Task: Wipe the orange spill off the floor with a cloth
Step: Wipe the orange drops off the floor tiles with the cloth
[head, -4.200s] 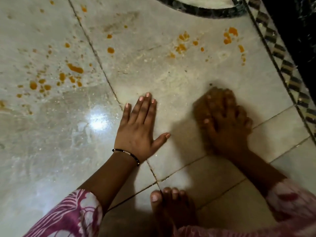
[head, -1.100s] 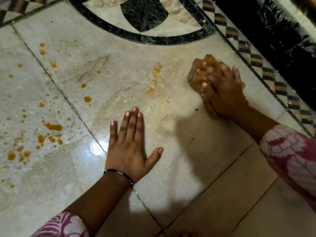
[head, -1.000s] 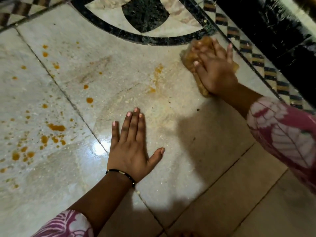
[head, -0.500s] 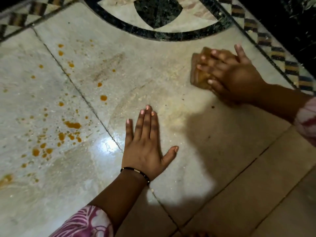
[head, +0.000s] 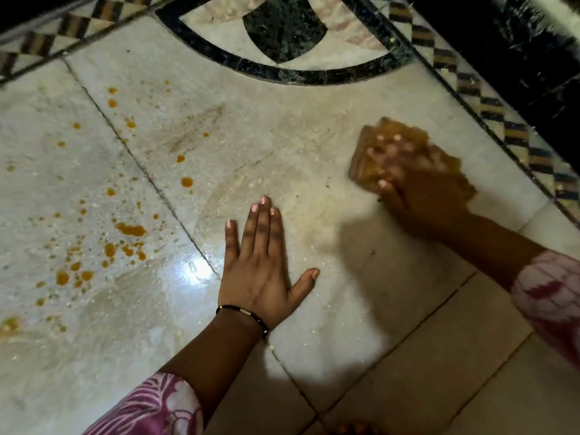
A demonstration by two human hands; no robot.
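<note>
I see pale marble floor tiles (head: pixel 314 127), a black curved inlay (head: pixel 282 75) at the top, a checkered border strip (head: pixel 489 105) at right, and a glare spot (head: pixel 196 266).

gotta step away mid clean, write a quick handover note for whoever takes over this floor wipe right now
Left hand: flat on the floor, fingers straight, holding nothing, bracing.
Right hand: pressing the orange-stained cloth on the floor near the patterned border; it is blurred, so the exact grip is unclear.
Done: the tile between the hands shows only faint pale smears.
Left: orange drops scattered across the left tile, a few more just right of the tile joint, and a smear at the far left edge.
</note>
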